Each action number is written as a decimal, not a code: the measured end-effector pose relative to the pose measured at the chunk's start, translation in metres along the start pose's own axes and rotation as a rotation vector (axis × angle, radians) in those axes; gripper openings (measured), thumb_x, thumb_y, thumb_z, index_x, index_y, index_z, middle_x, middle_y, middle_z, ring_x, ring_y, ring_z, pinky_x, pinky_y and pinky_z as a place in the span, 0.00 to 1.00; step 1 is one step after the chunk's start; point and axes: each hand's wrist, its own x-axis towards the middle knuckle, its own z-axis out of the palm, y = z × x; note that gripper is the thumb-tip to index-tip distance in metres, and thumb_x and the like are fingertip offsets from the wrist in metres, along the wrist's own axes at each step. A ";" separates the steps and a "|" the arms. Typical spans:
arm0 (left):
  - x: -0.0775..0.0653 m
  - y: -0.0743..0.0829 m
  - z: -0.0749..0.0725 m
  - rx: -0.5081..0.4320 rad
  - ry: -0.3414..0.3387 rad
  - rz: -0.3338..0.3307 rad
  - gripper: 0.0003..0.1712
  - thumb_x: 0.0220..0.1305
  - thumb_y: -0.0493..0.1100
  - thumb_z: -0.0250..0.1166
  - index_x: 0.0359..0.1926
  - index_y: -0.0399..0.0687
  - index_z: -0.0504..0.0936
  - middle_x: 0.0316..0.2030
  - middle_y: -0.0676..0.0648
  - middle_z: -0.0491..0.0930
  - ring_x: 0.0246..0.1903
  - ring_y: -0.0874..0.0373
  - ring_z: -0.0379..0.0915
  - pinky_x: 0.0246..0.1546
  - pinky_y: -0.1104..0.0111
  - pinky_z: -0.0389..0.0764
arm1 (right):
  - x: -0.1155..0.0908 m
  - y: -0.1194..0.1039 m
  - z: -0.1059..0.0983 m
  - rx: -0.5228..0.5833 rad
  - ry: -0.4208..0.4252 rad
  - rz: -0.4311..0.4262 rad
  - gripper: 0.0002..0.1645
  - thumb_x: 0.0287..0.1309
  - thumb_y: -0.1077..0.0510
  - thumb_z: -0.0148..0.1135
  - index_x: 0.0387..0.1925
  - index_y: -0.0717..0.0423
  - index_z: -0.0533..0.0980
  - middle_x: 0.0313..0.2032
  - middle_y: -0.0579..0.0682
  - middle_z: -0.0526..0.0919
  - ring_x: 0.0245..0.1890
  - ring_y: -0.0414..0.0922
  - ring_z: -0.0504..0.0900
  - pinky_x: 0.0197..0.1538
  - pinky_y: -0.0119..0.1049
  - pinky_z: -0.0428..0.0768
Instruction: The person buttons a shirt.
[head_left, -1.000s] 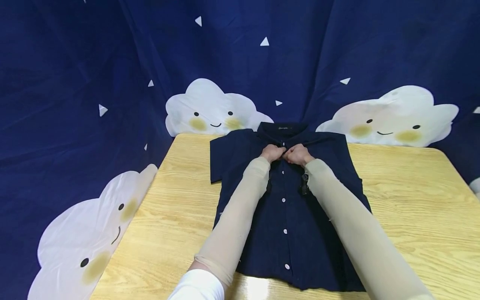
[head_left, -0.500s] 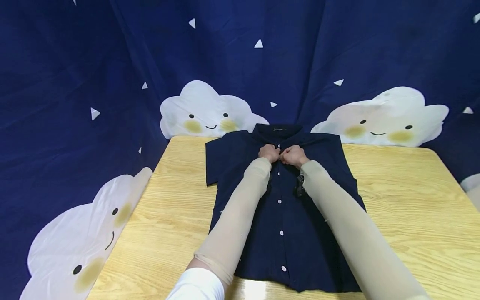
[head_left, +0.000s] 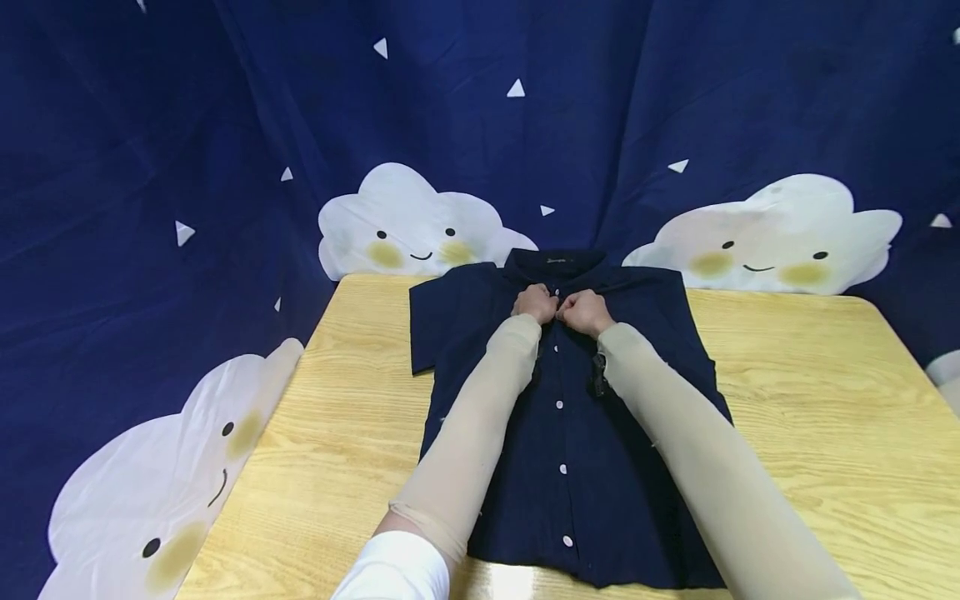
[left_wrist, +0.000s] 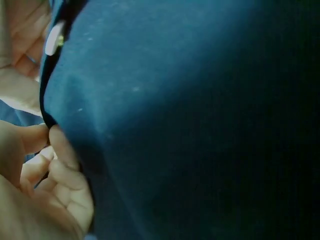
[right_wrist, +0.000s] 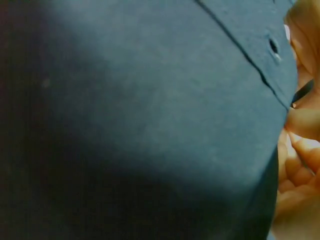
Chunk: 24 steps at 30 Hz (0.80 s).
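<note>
A navy short-sleeved button shirt (head_left: pixel 607 475) lies front side up, its collar (head_left: pixel 557 263) at the far end. Just below the collar, my left hand (head_left: pixel 536 303) pinches the front edge with curled fingers. My right hand (head_left: pixel 587 312) grips the cloth right beside it, knuckles up, the fingertips of both hands nearly meeting. A pale button (left_wrist: pixel 55 39) shows near the lifted edge in the left wrist view. The right wrist view shows a buttonhole (right_wrist: pixel 273 46) in the front strip. The fingers hide the button between the hands.
Under the shirt is a light wooden table (head_left: pixel 352 400). A dark blue curtain (head_left: pixel 450 83) printed with smiling clouds hangs behind it and along the left. More pale buttons (head_left: pixel 563 469) run down the shirt front.
The head view has shifted a little, so everything sits slightly further left. Both hands stay at the same spot on the shirt front, with only small finger movements.
</note>
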 end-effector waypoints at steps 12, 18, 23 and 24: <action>0.003 -0.001 0.002 -0.204 0.152 -0.037 0.06 0.61 0.45 0.61 0.32 0.57 0.85 0.38 0.54 0.82 0.42 0.54 0.76 0.43 0.64 0.74 | 0.004 0.000 0.000 0.084 -0.037 0.066 0.08 0.57 0.61 0.59 0.31 0.61 0.81 0.23 0.48 0.79 0.25 0.44 0.75 0.28 0.32 0.70; 0.007 -0.005 0.006 -0.235 0.173 -0.037 0.07 0.60 0.43 0.62 0.34 0.58 0.86 0.39 0.54 0.82 0.42 0.54 0.77 0.42 0.62 0.75 | 0.004 -0.007 0.001 0.151 -0.052 0.151 0.11 0.58 0.59 0.57 0.24 0.61 0.78 0.18 0.47 0.74 0.18 0.42 0.71 0.22 0.31 0.68; 0.010 -0.006 0.012 -0.185 0.156 -0.009 0.08 0.59 0.40 0.61 0.34 0.59 0.84 0.37 0.55 0.82 0.39 0.55 0.77 0.39 0.63 0.76 | 0.002 -0.010 0.000 0.129 -0.033 0.254 0.15 0.58 0.57 0.56 0.18 0.57 0.76 0.15 0.46 0.72 0.14 0.42 0.69 0.18 0.33 0.65; 0.009 -0.006 0.012 -0.175 0.145 -0.003 0.07 0.59 0.40 0.61 0.33 0.58 0.84 0.37 0.55 0.82 0.38 0.55 0.77 0.38 0.63 0.76 | 0.002 -0.009 0.000 0.126 -0.021 0.273 0.15 0.58 0.57 0.57 0.18 0.57 0.76 0.15 0.46 0.73 0.13 0.42 0.69 0.18 0.33 0.65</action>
